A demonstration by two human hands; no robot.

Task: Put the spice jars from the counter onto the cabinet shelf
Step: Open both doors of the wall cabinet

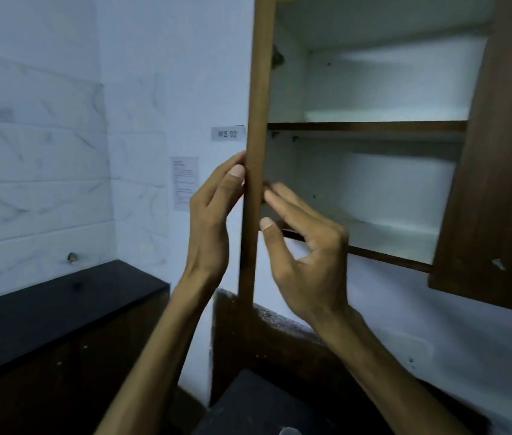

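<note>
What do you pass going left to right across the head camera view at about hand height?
Marble-tiled wall → paper notice → left hand → edge of the left cabinet door → right hand → open cabinet interior → right cabinet door.

The cabinet door [256, 146] on the left is tan brown; the right door [499, 171] is darker brown. Shelves [367, 126] have dark edges (white inside). Wall tiles [38, 171] are white, grey-veined; the counter [60, 309] is black.
</note>
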